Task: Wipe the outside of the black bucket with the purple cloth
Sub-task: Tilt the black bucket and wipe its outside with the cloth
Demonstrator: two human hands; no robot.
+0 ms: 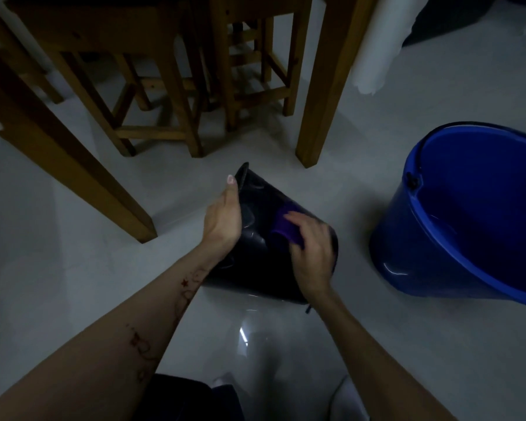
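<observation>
The black bucket (255, 238) lies tipped on its side on the pale tiled floor, its outer wall turned up toward me. My left hand (223, 218) grips its left edge near the rim, thumb pointing up. My right hand (312, 253) presses the purple cloth (286, 227) flat against the upper right of the bucket's outer wall. Only part of the cloth shows past my fingers. The bucket's far side is hidden.
A large blue bucket (407, 244) with some water inside stands close on the right. Wooden table legs (319, 117) and wooden stools (164, 123) stand just behind the black bucket. A white roll (374, 50) leans at the back right.
</observation>
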